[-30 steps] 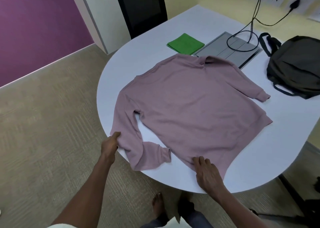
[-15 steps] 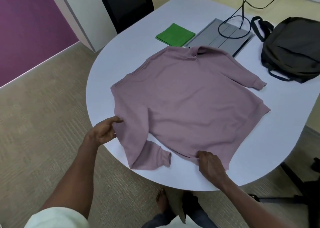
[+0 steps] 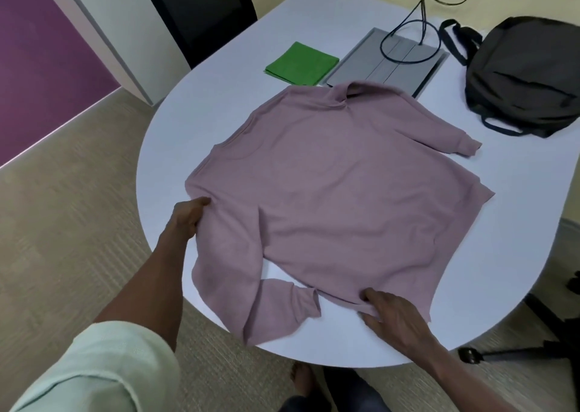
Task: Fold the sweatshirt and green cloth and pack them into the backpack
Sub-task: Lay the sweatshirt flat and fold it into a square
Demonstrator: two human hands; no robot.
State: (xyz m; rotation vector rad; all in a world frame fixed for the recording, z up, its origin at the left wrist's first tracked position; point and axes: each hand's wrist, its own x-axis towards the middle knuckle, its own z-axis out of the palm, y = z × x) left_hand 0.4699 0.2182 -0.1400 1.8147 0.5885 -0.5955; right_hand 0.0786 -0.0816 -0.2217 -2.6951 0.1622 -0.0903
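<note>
A mauve sweatshirt (image 3: 329, 185) lies spread flat on the white table (image 3: 489, 255), neck toward the far side. My left hand (image 3: 188, 218) grips its left shoulder and upper sleeve at the table's left edge. My right hand (image 3: 392, 317) pinches the bottom hem near the front edge. The left sleeve curls back along the near edge. A green cloth (image 3: 301, 64), folded into a square, sits beyond the collar. The dark backpack (image 3: 524, 76) lies at the far right, apart from both hands.
A grey flat panel (image 3: 361, 69) with black cables coiled on it lies between the green cloth and the backpack, partly under the collar. A black chair back (image 3: 201, 10) stands behind the table. Carpet floor lies to the left; my bare foot shows below the table edge.
My left hand has slid up the left sleeve from the cuff area to the shoulder, bunching the sleeve inward. My right hand stays on the hem, fingers now curled on it.
</note>
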